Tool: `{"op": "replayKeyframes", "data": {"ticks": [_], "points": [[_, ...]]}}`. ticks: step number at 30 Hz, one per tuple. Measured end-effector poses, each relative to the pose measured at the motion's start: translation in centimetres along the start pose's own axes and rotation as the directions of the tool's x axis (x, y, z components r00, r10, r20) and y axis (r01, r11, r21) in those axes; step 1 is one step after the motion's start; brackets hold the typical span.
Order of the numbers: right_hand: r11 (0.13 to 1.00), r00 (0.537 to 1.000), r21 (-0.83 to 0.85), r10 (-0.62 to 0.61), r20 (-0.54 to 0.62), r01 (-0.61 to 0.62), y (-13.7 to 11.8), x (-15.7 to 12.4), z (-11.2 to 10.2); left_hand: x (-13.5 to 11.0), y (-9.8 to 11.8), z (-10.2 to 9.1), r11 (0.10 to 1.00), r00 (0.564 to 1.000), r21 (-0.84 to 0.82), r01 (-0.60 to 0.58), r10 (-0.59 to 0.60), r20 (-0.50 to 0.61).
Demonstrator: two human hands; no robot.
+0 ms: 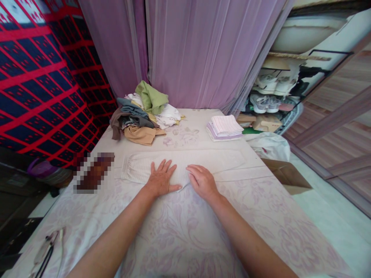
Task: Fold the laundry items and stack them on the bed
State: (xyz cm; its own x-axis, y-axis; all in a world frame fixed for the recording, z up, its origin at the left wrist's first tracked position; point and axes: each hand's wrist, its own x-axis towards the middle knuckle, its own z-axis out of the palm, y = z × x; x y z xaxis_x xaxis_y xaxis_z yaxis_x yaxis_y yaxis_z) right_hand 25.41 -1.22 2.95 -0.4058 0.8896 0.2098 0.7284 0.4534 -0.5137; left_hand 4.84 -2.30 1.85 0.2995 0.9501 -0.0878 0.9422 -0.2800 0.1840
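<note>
A pair of pale striped trousers [203, 157] lies flat across the bed, folded lengthwise, with its gathered elastic waistband [126, 166] at the left and the leg stretching right. My left hand [161, 179] presses flat on the trousers near the waist end, fingers spread wide and thumb out to the right. Just to its right, my right hand [201, 181] rests on the near edge of the cloth. Its fingers lie close together, slightly bent, and point left. A small pointed corner of the fabric shows between the two hands.
A heap of loose clothes [142, 116] sits at the bed's far left, with a neat folded stack [224, 127] at the far right. Glasses and a cable [61, 247] lie at the near left. Right of the bed stand an open cardboard box [285, 173] and a shoe rack [272, 87].
</note>
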Motion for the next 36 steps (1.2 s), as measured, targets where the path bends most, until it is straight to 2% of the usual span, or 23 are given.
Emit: {"op": "replayKeyframes", "data": {"ticks": [2,4,7,10,13,16,23,28,32,36], "points": [[0.982,0.995,-0.172,-0.063,0.074,0.075,0.4,0.7,0.6,0.0,0.0,0.0,1.0,1.0,0.002,-0.01,0.01,0.001],[0.959,0.987,-0.281,0.001,0.159,0.044,0.9,1.0,1.4,-0.2,-0.1,0.1,1.0,1.0,0.003,-0.01,0.01,-0.011],[0.944,0.976,-0.328,0.056,0.208,0.016,1.3,0.9,2.3,-0.6,0.1,0.3,1.0,0.996,-0.018,-0.02,0.018,-0.088],[0.944,0.979,-0.329,0.051,0.198,0.018,1.6,0.8,2.6,-1.3,0.6,0.4,0.982,0.969,-0.086,-0.169,0.15,-0.195],[0.943,0.982,-0.331,0.05,0.179,0.012,1.6,0.7,2.6,-1.8,1.0,0.3,0.91,0.92,-0.201,-0.363,0.317,-0.229],[0.945,0.984,-0.328,0.054,0.168,0.004,1.6,0.8,2.6,-2.1,0.8,0.1,0.864,0.901,-0.275,-0.422,0.364,-0.238],[0.945,0.984,-0.328,0.072,0.161,-0.016,1.4,0.8,2.7,-2.4,0.2,-0.3,0.857,0.9,-0.28,-0.433,0.393,-0.188],[0.952,0.988,-0.306,0.057,0.146,-0.01,1.4,0.6,2.6,-2.3,0.3,0.4,0.873,0.902,-0.251,-0.418,0.366,-0.231],[0.983,0.999,-0.183,0.014,0.035,-0.007,2.1,0.1,2.3,-2.2,0.3,1.2,0.884,0.911,-0.282,-0.373,0.292,-0.29],[0.998,0.994,-0.016,-0.057,-0.091,0.055,3.3,-0.5,2.3,-2.0,0.3,1.3,0.895,0.936,-0.337,-0.291,0.193,-0.295]]}}
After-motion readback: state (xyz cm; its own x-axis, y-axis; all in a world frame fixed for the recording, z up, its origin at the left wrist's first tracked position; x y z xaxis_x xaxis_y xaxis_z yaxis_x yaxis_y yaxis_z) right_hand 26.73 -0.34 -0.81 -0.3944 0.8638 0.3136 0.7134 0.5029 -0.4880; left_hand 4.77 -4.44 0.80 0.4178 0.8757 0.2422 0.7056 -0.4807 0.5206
